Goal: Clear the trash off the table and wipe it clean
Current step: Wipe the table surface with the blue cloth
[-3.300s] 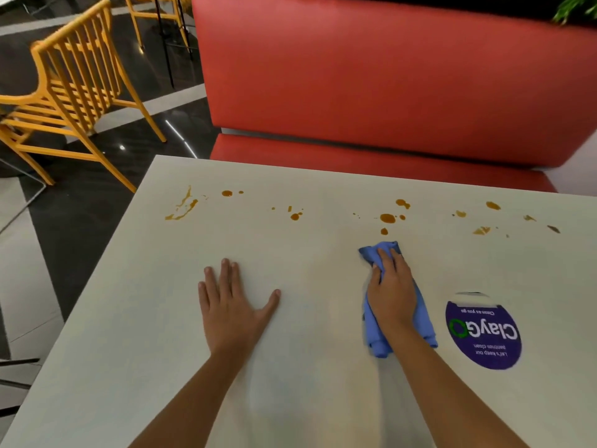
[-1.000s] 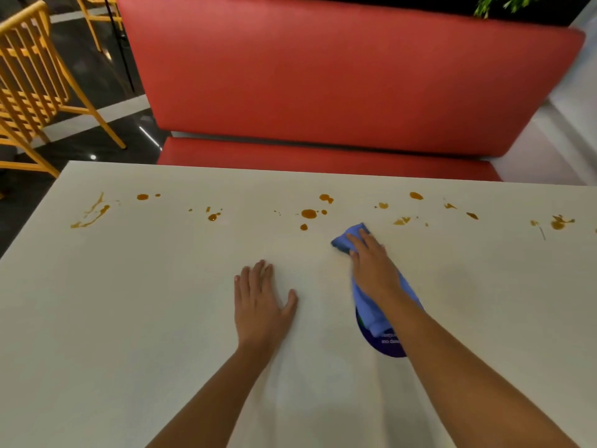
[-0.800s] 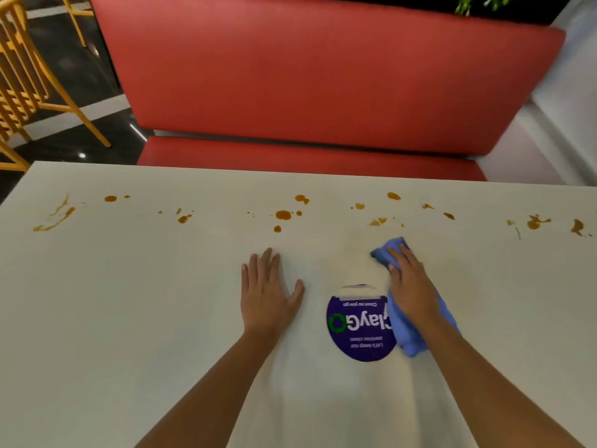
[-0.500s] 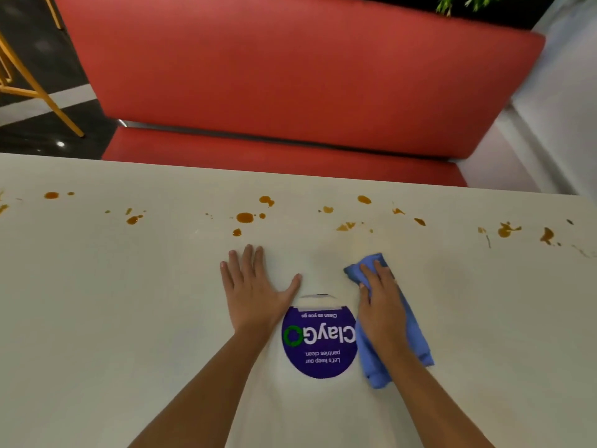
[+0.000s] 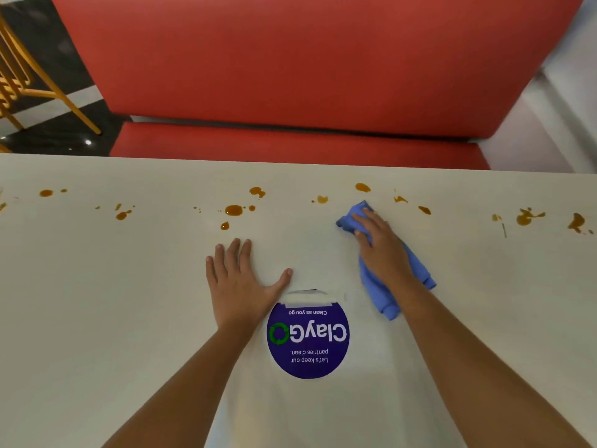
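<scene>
left hand (image 5: 237, 282) flat, fingers spread on bench (image 5: 97, 302) | right hand (image 5: 382, 250) flat, pressing blue cloth (image 5: 379, 297) | brown stains (image 5: 233, 210) along far edge

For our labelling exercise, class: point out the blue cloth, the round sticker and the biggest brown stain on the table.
Cloth (image 5: 382, 300): head view, on its near folded end.
Sticker (image 5: 308, 337): head view, on its purple middle.
Stain (image 5: 233, 210): head view, on the blob's centre.
</scene>
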